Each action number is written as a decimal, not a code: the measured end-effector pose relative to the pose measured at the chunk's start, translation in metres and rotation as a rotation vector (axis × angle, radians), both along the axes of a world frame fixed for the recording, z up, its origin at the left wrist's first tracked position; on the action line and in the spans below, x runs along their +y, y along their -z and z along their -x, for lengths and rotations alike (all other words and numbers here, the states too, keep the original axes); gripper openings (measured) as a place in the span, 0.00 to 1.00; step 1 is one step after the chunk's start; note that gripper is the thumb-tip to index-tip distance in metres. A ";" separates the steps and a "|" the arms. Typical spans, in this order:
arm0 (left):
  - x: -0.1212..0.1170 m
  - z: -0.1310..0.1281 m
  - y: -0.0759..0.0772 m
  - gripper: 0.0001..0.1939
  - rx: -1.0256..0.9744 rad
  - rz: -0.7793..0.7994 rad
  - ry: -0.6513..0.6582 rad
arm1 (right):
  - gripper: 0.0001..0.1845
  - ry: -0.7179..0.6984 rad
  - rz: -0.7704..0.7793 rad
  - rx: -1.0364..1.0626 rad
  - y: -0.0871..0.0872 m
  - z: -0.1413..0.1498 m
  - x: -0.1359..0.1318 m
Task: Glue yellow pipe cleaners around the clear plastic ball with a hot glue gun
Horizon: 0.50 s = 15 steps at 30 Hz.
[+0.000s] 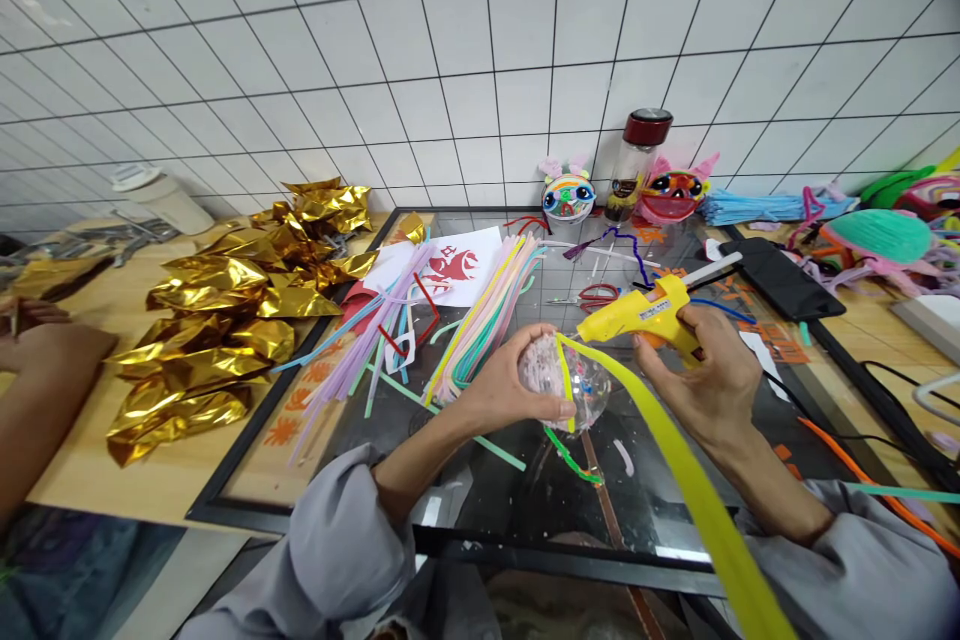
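Note:
My left hand (517, 380) is closed around a clear plastic ball (590, 382) with pale, crinkled material inside its left part. A yellow strip (675, 450) crosses the front of the ball, and its long loose end trails toward me at the lower right. My left thumb presses near the strip's lower part. In my right hand (712, 365) is a yellow hot glue gun (637, 310) with a white glue stick out of its back. Its nozzle points left, close to the top of the ball; whether it touches cannot be made out.
Bundles of pastel pipe cleaners (487, 320) lie left of the ball. Gold foil pieces (225, 300) cover the left table, beside another person's arm (52, 370). Red-handled scissors (598, 296), a glass bottle (634, 170), decorated balls (568, 197) and a black phone-like case (787, 277) are behind.

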State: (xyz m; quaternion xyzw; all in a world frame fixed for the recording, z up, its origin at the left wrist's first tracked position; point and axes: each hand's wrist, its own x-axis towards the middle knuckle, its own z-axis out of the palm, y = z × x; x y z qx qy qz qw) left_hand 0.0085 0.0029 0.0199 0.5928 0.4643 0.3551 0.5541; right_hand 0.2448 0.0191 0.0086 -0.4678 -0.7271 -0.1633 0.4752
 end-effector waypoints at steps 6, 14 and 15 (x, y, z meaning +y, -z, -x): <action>0.002 0.000 0.005 0.46 -0.014 -0.014 0.000 | 0.17 -0.001 -0.010 0.012 0.000 -0.001 0.000; 0.002 0.000 0.008 0.47 -0.048 0.005 0.011 | 0.16 -0.004 0.000 0.007 -0.001 -0.001 0.000; 0.002 0.000 0.008 0.47 -0.049 0.003 0.011 | 0.17 -0.008 -0.002 0.004 -0.001 -0.001 0.000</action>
